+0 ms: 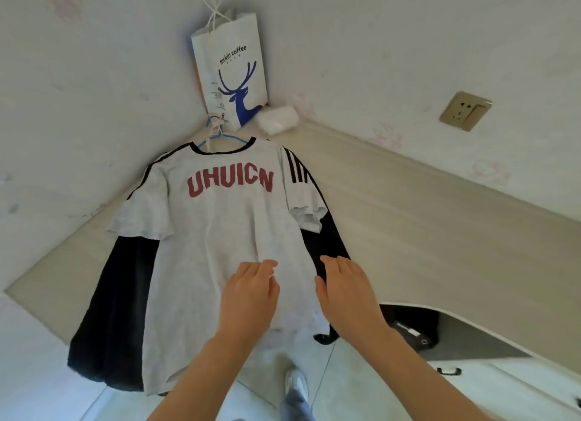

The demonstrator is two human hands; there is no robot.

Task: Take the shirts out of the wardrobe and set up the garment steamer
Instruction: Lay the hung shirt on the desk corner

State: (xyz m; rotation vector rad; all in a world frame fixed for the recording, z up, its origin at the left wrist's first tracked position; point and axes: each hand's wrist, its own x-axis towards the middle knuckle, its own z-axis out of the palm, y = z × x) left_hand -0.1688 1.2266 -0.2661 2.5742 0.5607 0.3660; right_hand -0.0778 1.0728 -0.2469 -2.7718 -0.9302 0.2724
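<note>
Grey shirt (pixel 220 232) lettered "UHUICN", "luckin coffee" bag (pixel 231 71) behind, left hand (pixel 251 291) and right hand (pixel 345 291) apart, loosely spread at its lower front

Grey shirt (pixel 220 232): we see soft matt heathered cloth, lightly creased, with flat dull-red printed letters.
Black garment (pixel 110 320): under the grey shirt, we see dark matt cloth.
Hanger (pixel 220 134): at the grey shirt's collar, we see smooth blue plastic.
Paper bag (pixel 229 68): behind the grey shirt, we see smooth white paper, faintly sheened.
Desk (pixel 424 232): under the grey shirt, we see pale matt wood grain.
Wall socket (pixel 465 111): right of the grey shirt, we see a brushed metallic plate.
</note>
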